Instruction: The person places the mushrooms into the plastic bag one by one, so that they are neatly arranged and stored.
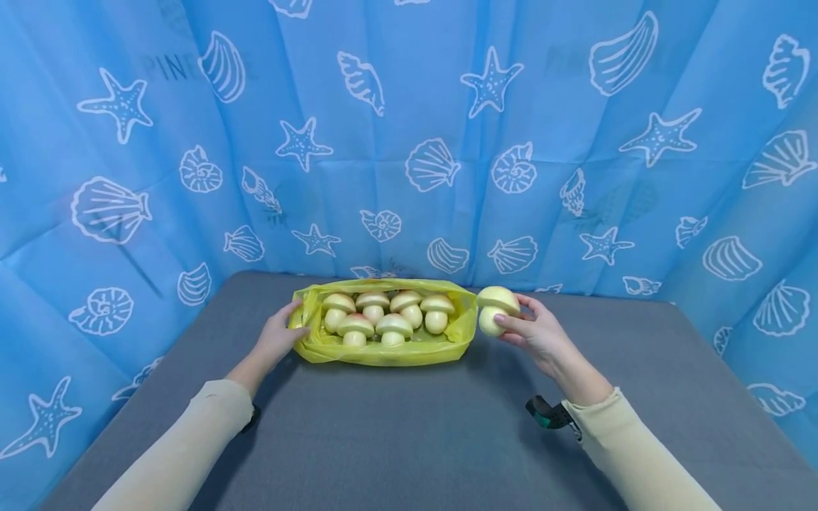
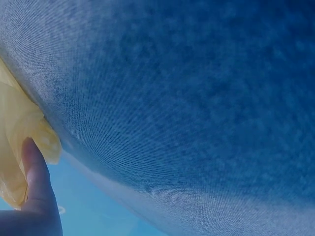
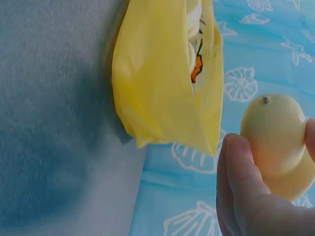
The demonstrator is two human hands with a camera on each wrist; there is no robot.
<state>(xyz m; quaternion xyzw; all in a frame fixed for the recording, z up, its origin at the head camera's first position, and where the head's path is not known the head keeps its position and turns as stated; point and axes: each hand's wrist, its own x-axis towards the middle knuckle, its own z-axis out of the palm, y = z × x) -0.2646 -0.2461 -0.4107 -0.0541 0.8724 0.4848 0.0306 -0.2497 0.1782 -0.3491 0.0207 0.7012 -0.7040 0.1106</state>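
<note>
A yellow plastic bag point(image 1: 383, 356) lies on the grey table with its top spread wide. Several toy mushrooms point(image 1: 392, 326) with pale stems and greenish-cream caps sit inside it, some tinged red. At the bag's left end my left hand point(image 1: 278, 332) grips the edge; in the left wrist view its thumb point(image 2: 37, 172) lies against the yellow plastic point(image 2: 12, 132). Just past the right end, my right hand point(image 1: 535, 335) holds another mushroom point(image 1: 497, 301) by its stem between thumb and fingers, cap up. The right wrist view shows the rounded stem end point(image 3: 270, 130) with a small dark spot.
The grey tabletop point(image 1: 396, 440) stretches in front of the bag and to both sides. Behind it hangs a blue curtain point(image 1: 409, 92) printed with white shells and starfish. A dark strap piece point(image 1: 548, 411) sticks out beneath the right sleeve.
</note>
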